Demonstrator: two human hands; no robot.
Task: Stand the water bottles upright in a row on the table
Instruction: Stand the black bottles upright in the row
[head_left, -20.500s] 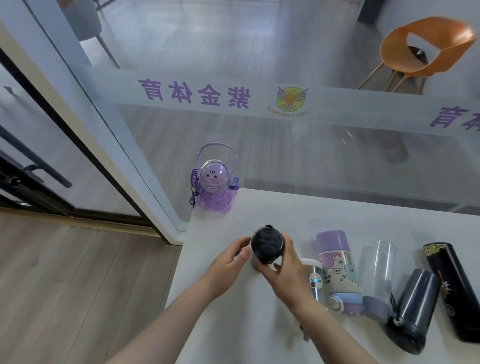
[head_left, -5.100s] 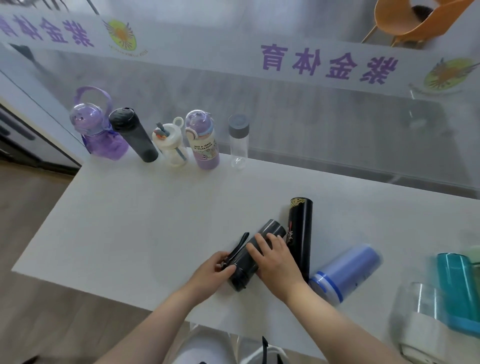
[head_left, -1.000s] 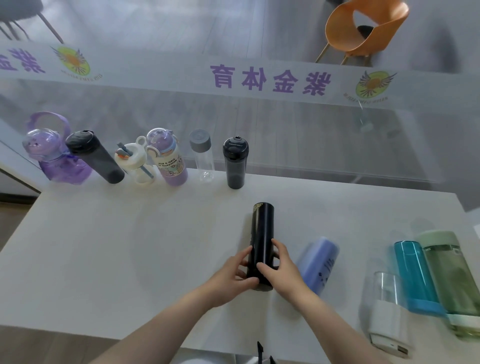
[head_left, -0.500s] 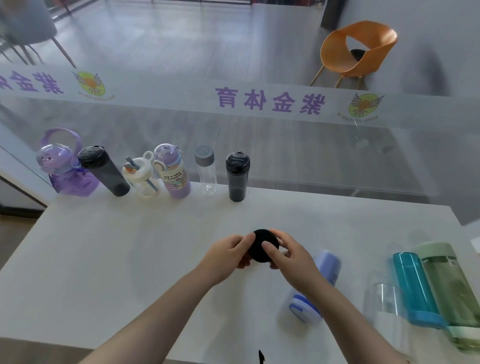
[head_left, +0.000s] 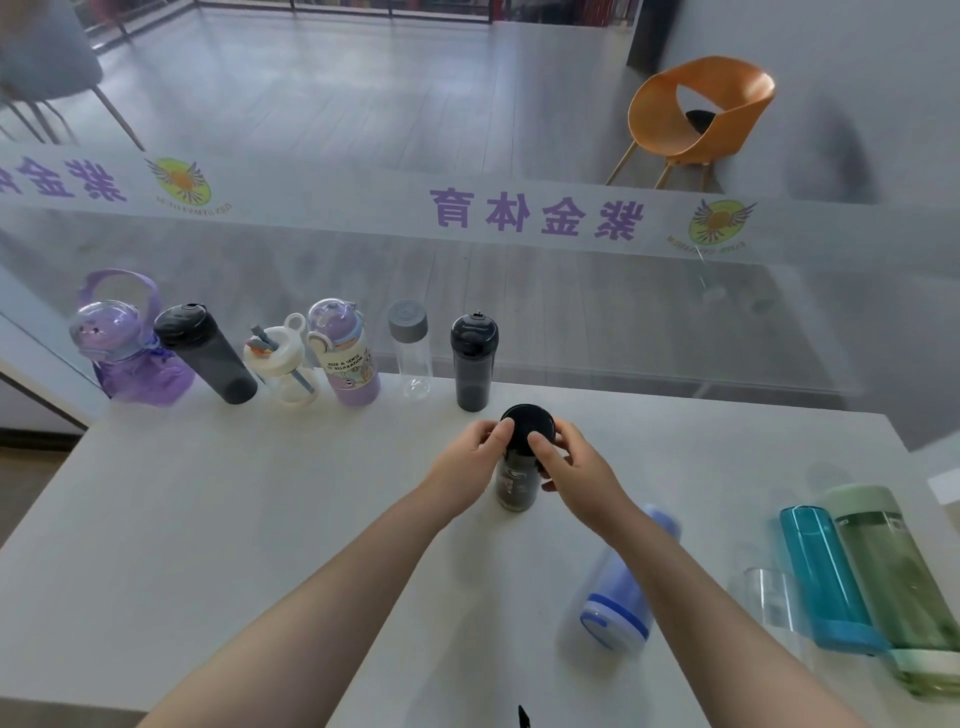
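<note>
Head view: left hand (head_left: 470, 457), right hand (head_left: 571, 470) both grip black flask (head_left: 519, 457) near cap, frame centre. Risk: tall flask tips if released off-plumb.

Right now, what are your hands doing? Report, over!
Left hand and right hand both gripping black bottle, upright. Six bottles in row; next spot beside dark grey bottle looks clear.
</note>
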